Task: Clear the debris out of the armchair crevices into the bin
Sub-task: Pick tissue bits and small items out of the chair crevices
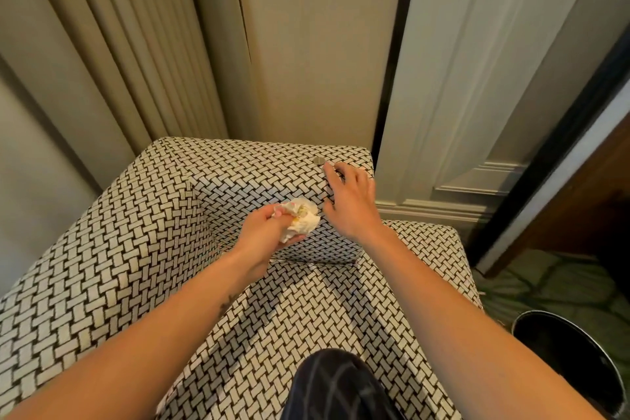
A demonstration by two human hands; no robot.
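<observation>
Left hand [267, 230] clutches crumpled tissue [302, 222]; right hand [351, 198], fingers spread, reaches a coin [318, 161] atop the armchair [136, 215]; bin [576, 365] drop apparently still ahead.

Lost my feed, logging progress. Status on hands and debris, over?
Left hand grips crumpled paper wad. Right hand fingertips on armchair top beside small round piece. Bin on floor, right of chair, mouth uncovered.

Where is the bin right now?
In the head view the black bin stands on the floor at lower right, beside the armchair, under the right forearm and apart from the crumpled tissue in the left hand.
</observation>
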